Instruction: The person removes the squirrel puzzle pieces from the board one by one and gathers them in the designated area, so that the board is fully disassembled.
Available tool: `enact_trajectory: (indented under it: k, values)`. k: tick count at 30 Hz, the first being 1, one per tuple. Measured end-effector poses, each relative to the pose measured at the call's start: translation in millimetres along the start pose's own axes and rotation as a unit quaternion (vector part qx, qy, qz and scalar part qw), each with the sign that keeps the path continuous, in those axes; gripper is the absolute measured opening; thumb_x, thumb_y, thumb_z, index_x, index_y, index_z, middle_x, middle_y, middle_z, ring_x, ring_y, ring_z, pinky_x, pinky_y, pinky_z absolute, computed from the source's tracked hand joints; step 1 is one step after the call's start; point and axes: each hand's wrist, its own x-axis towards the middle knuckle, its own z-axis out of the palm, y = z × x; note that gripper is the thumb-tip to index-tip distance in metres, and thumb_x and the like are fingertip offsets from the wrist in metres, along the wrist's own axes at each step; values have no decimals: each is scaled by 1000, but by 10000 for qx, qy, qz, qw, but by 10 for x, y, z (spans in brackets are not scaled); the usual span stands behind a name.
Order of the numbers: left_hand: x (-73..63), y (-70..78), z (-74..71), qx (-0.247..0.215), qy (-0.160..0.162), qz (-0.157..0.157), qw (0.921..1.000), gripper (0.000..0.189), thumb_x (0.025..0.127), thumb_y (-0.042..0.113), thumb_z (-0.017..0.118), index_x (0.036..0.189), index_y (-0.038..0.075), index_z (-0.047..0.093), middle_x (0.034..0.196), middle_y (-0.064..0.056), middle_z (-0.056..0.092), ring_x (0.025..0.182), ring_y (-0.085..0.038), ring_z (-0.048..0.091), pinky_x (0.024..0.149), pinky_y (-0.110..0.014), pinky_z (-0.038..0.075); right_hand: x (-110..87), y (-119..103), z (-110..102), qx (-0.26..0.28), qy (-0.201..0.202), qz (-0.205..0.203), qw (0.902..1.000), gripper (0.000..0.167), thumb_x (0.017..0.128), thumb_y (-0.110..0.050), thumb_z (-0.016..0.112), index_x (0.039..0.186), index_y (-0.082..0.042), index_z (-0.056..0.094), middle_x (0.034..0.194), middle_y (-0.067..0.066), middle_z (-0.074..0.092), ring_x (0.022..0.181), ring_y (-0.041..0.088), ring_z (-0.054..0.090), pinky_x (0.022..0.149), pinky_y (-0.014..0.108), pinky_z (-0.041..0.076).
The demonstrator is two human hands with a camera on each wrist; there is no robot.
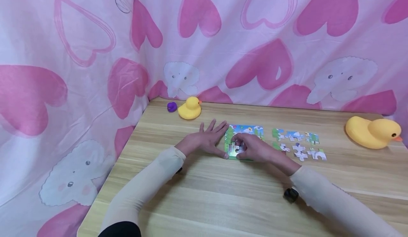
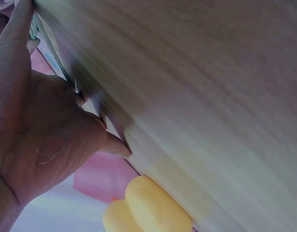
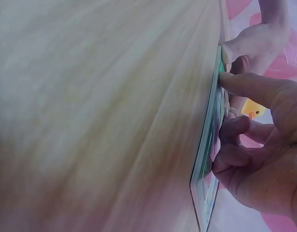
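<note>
A picture puzzle board with a green and blue scene lies flat on the table. My left hand rests with spread fingers at its left edge, the thumb at the near left corner. Over the board's lower middle, my right hand bends its fingers and thumb around a puzzle piece, which the hand partly covers. The right wrist view shows the thumb of the right hand at the board's edge and the other fingers curled over its surface. Palm and fingers of the left hand fill the left wrist view's left side.
Several loose puzzle pieces lie in two rows right of the board. A yellow duck and a small purple duck stand at the back left. A larger yellow duck sits at the right. A pink heart-print curtain hangs behind the table.
</note>
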Motion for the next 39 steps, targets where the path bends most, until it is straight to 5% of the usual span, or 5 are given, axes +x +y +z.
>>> enact_trajectory:
  k: [15,22,30,39]
  values:
    - [24,-12,-4,-65,0,61,10000,129,85,82,66,171,25,-11,179,3,-19,164,-39,-22,125,-76,-13,-7,4,11,-513,214,-59,9984,53,79,-14,88,128,-6,69,108,3,72,91,16,61,80,30,54]
    - [21,10,5,-53,-9,24,10000,129,84,82,67,170,27,-12,179,4,-20,164,-39,-22,126,-76,-13,-98,29,-14,-323,312,36,9990,56,77,-14,88,129,-6,68,106,3,72,89,15,60,76,28,53]
    - [7,23,-3,-16,-28,30,10000,128,85,80,67,171,25,-11,179,2,-19,164,-39,-21,126,-75,-13,-362,73,-118,-114,356,266,9989,58,79,-13,88,132,-8,66,113,5,72,88,17,61,73,27,56]
    - [11,5,-14,3,-33,-29,10000,129,84,81,68,171,26,-10,180,3,-18,164,-39,-21,126,-75,-13,-839,224,-347,-491,223,239,9983,58,80,-12,87,134,-12,66,108,-1,67,81,16,55,63,23,50]
